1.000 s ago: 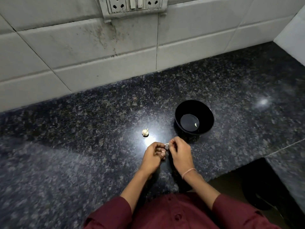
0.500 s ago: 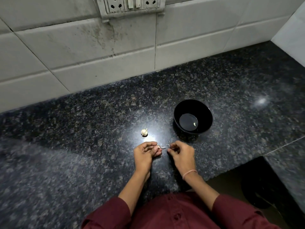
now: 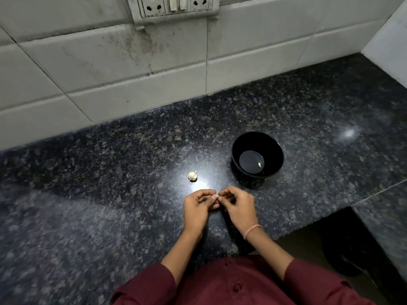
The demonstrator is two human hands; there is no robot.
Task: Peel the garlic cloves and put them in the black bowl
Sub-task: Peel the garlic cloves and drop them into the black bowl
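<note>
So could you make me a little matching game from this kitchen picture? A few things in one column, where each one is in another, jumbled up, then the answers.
Things:
1. garlic head
2. peeled clove
3. clove being peeled
4. socket panel

Places:
A. inside the black bowl
B. pinched between the left hand and the right hand
C. alone on the countertop, left of the bowl
D. up on the tiled wall

Pairs: 1-C, 2-A, 3-B, 4-D
</note>
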